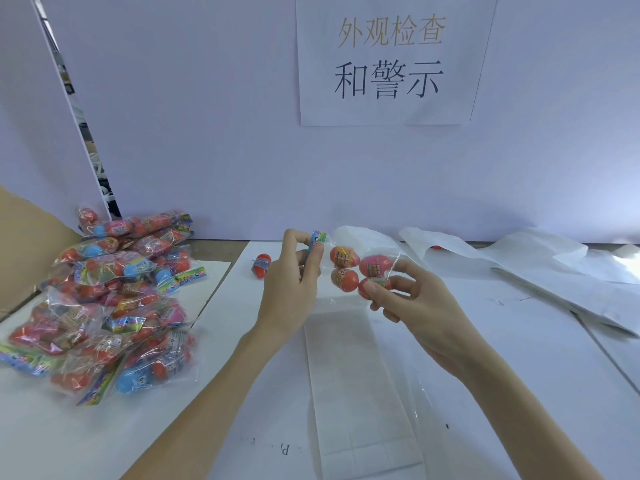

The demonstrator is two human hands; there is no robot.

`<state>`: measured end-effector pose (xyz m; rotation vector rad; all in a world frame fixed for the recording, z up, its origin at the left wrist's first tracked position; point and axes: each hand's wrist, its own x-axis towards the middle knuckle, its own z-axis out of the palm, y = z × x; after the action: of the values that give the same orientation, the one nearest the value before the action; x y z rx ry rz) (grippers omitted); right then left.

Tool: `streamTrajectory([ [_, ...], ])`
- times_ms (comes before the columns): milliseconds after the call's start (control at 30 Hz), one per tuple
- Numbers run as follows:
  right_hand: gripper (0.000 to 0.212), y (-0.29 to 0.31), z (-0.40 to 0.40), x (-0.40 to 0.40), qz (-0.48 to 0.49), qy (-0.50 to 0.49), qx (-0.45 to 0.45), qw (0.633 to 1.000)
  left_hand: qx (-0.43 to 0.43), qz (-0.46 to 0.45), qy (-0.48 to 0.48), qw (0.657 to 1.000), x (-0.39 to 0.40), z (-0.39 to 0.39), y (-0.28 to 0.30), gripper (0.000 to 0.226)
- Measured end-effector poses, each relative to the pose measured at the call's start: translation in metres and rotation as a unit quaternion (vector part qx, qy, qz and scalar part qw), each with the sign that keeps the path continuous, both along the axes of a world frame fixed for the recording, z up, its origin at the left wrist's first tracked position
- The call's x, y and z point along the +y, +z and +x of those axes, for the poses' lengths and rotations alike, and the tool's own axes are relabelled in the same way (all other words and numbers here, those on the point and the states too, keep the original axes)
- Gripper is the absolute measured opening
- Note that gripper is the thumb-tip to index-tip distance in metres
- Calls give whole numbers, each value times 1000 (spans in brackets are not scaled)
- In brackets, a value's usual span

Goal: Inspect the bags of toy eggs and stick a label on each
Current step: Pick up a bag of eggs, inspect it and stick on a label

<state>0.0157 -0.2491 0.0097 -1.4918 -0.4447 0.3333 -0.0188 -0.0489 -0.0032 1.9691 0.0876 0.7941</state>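
Fingers of left hand pinch clear four-egg bag by its header; right hand grips beneath. Risk: slick film may slip.

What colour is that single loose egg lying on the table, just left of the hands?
The loose egg is red-orange with a bluish printed band round its middle, seen in the head view.

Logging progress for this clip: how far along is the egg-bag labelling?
Done: cannot tell; no stuck label shows. In hand: left hand pinches the header of one bag of toy eggs, right hand holds its eggs. Left: the pile of bags.
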Motion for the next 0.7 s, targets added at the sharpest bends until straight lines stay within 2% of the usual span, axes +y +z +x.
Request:
streamTrajectory([
  [100,31,-1,0,-3,-13,-23,-4,1000,-1,-6,12,1000,1,-1,0,13],
  [167,26,-1,1,-6,-22,-21,-11,999,-4,2,25,1000,2,-4,4,27],
  [233,21,1,1,-8,-24,3,-14,1000,-13,3,-3,1000,3,-5,8,35],
  [300,25,3,-1,-7,-25,25,-28,999,-13,-6,-66,998,1,-7,11,31],
  [400,35,3,-4,-4,-42,19,-49,998,50,-66,-156,984,-6,-8,14,19],
  [467,44,1,-4,-2,-52,16,-47,997,72,-109,-161,978,-9,-7,12,11],
  [533,39,1,-3,-1,-60,-4,-52,997,79,-142,-150,975,-10,-7,11,11],
  [600,36,-2,-2,0,-97,-60,-124,986,92,-173,-146,970,-12,-7,12,12],
  [700,41,-7,1,-1,-202,-153,-271,929,87,-175,-109,975,-15,-6,10,10],
])
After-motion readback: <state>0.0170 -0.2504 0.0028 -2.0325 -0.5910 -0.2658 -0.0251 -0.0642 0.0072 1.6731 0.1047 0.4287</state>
